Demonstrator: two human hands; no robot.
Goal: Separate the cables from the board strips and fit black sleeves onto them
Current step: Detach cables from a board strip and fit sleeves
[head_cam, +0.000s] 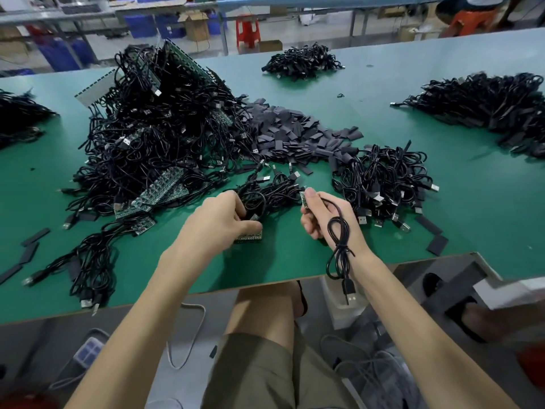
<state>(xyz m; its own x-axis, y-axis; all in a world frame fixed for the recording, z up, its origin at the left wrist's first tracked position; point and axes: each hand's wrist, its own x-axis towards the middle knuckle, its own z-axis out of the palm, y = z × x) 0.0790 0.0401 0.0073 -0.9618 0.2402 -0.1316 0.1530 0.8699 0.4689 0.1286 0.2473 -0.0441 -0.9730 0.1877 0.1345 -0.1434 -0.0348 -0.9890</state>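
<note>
**Cable pulled free, strip pinned at table edge**

Right hand point(320, 215) closed on a single bundled cable point(339, 246), small green board end pinched at the thumb tip, USB plug dangling below the table edge. Left hand point(219, 219) closed on a green board strip point(249, 238), pressed against the green table point(295, 261). Loose black sleeves point(292, 132) heaped mid-table, between a large tangle of cables on strips point(153, 128) and a smaller cable pile point(386, 181). No bins on the table; everything in open heaps.

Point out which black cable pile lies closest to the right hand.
The looped black cable pile just beyond the right hand; the others lie farther off.
</note>
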